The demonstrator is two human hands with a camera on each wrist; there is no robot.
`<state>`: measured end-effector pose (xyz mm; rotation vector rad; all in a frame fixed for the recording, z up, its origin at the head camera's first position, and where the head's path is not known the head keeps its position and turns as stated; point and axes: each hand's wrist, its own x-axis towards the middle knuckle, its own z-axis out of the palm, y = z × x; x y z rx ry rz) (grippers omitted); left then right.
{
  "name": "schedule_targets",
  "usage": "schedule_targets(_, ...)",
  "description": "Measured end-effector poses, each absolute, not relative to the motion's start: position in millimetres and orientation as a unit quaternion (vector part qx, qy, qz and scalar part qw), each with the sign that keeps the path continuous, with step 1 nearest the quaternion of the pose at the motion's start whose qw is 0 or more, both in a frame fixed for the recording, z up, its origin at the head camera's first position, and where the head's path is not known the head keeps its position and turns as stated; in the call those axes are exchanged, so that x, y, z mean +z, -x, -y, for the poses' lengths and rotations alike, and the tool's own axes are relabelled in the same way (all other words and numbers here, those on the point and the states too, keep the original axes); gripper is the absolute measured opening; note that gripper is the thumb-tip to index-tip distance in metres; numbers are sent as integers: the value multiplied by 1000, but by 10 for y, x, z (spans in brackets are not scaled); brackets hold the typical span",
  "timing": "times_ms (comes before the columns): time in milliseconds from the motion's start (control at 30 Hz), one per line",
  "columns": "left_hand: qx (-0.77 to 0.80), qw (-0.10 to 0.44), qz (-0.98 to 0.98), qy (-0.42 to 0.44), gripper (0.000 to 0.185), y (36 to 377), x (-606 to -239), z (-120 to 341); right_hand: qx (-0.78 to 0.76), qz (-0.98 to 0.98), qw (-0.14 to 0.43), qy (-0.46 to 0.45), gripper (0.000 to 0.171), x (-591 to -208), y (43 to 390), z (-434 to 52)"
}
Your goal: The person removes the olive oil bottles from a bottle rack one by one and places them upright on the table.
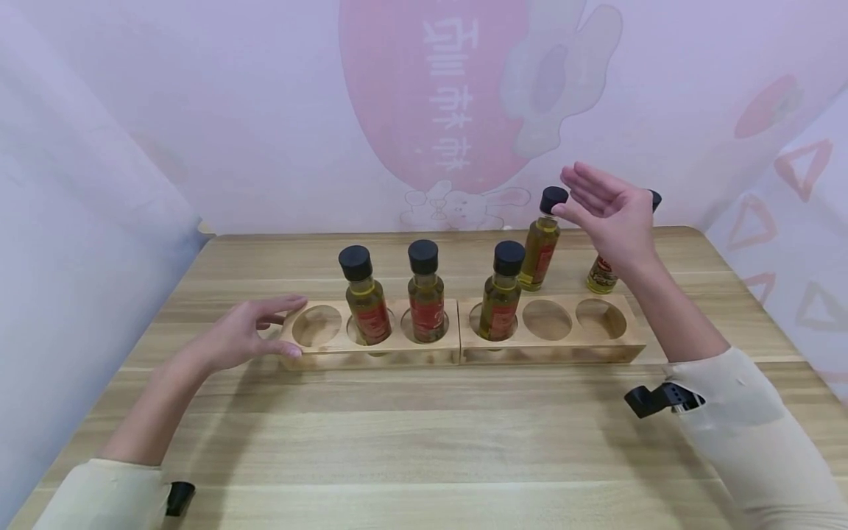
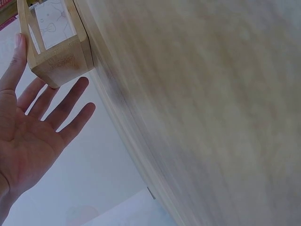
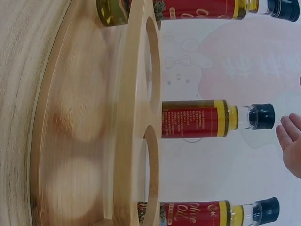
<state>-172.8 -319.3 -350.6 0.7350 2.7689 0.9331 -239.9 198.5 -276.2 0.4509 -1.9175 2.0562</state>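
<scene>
Pale cartoon sheeting [image 1: 265,110] rises behind the wood-grain table [image 1: 397,434]. My left hand [image 1: 255,335] pinches the outer end of the left rack [image 1: 331,350] between thumb and fingers; my right hand [image 1: 616,213] grasps nothing, fingers loosely extended just beside the black cap of a rear bottle [image 1: 542,250], and whether my thumb touches it I cannot tell. The right rack [image 1: 573,338] adjoins the left one. Two bottles [image 1: 373,320] stand in the left rack's middle and right holes, a front bottle [image 1: 500,305] in the right rack's left hole, partly covering the rear bottle. My right hand blocks much of the far-right bottle [image 1: 601,278], whose red label reads "Olive Oil"; its brand mark is too small. White characters run down the sheeting's pink patch.
</scene>
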Motion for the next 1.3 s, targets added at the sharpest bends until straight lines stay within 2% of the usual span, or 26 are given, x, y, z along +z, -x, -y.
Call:
schedule_targets(300,310,63,-918,-240,80,1731,-3522,3198,697,677,143,-190,60,-2711,2270,-1965)
schedule_targets(567,313,64,-917,-241,80,1725,-3524,3194,704,653,112,-255,49,-2733,2173,-1947)
schedule_targets(800,313,65,-917,-239,80,1725,-3518,3201,695,652,89,-288,51,-2805,2137,-1893)
schedule_targets(1033,314,63,-917,-239,80,1721,-3510,3201,687,663,41,-294,49,-2903,2116,-1838)
schedule_targets(1300,313,65,-917,-238,80,1720,-3507,3204,673,673,26,-306,49,-3005,2096,-1785)
